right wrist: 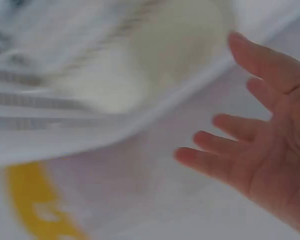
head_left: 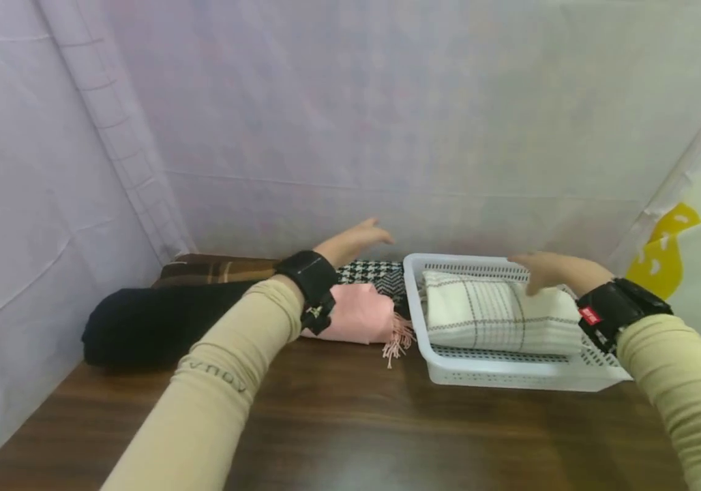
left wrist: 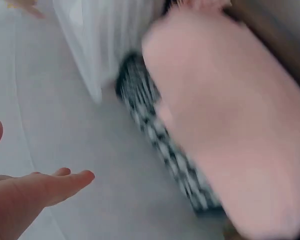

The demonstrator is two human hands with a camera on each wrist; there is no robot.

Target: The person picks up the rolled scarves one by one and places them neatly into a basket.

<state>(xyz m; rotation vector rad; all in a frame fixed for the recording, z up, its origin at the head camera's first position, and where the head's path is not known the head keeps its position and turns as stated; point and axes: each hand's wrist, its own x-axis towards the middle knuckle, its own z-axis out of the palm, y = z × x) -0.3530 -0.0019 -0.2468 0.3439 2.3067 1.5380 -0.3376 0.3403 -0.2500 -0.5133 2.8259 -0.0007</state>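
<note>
White checked cloth (head_left: 476,320) is lying in the basket (head_left: 510,375) while the right hand (head_left: 562,268), unclenched with fingers apart, is hovering near it and the left hand (head_left: 353,243), likewise unclenched, is hovering near the pink scarf (head_left: 359,314).

Pale hanging sheeting (head_left: 387,123) behind, yellow cut-out shape (head_left: 657,266) at right, dark wood-grain table (head_left: 350,416)

This is probably a makeshift booth, its wider setting hard to tell: creased white sheeting (head_left: 387,123) encloses a dark wood-grain tabletop (head_left: 350,416) on three sides.
</note>
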